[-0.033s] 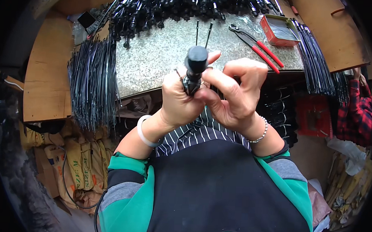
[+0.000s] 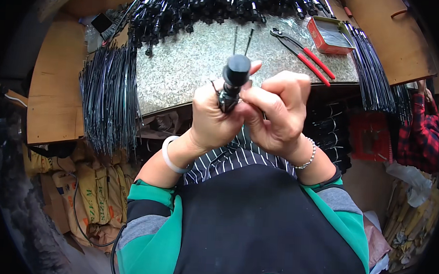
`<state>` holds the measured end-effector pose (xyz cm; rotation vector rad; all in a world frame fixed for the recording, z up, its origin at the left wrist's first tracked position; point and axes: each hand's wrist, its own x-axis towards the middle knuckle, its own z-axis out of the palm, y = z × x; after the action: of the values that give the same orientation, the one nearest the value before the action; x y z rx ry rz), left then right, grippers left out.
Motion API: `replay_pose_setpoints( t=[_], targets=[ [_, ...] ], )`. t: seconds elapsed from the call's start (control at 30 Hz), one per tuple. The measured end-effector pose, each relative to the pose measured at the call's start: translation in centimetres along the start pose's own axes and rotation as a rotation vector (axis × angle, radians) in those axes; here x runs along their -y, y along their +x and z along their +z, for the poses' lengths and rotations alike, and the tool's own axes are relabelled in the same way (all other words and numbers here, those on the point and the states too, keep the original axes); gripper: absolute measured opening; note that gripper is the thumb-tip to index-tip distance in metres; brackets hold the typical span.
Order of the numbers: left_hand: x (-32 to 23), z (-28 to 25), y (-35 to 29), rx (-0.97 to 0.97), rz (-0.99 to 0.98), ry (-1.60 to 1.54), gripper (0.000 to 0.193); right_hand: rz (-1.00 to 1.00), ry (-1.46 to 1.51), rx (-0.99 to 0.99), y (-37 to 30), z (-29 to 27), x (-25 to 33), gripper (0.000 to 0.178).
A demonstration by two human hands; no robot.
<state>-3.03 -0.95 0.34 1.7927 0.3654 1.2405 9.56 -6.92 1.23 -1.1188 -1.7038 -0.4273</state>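
My left hand (image 2: 212, 112) is closed round a black round-capped shaft (image 2: 230, 91), which looks like part of an umbrella frame. Its broad flat cap (image 2: 238, 69) points up toward me. Two thin black rods (image 2: 248, 42) stick out beyond the cap over the worktop. At the shaft's right side, my right hand (image 2: 278, 112) pinches with thumb and forefinger, the other fingers curled. Whatever lies between those fingertips is too small or hidden to make out. Both hands are above the near edge of the speckled worktop (image 2: 168, 76).
Red-handled cutters (image 2: 305, 60) lie beside a red box of thin metal pieces (image 2: 324, 44). Black-and-silver shafts (image 2: 205, 9) pile up at the back. Bundles of thin black rods (image 2: 108, 98) hang left and right (image 2: 374, 70). Another person's plaid sleeve (image 2: 420, 131) shows at far right.
The capped shaft and its two thin rods have shifted slightly to the right. My right hand has moved a little left, its fingertips still at the shaft.
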Motion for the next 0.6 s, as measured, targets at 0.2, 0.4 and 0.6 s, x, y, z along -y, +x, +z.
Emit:
replay_pose_setpoints(
  t=[0.2,0.4,0.6],
  targets=[
    [1.3,-1.1,0.0,-0.149,-0.304,-0.057,0.025,0.957,0.943,0.164,-3.6,-1.5,-1.2,0.018],
    [0.4,-1.7,-0.1,-0.197,-0.28,-0.027,0.024,0.257,-0.633,0.287,-7.2,-2.8,-13.1,0.015],
    [0.4,-1.6,-0.1,-0.202,-0.262,-0.012,0.024,0.346,-0.481,0.452,-7.6,-3.8,-15.0,0.014]
  ],
)
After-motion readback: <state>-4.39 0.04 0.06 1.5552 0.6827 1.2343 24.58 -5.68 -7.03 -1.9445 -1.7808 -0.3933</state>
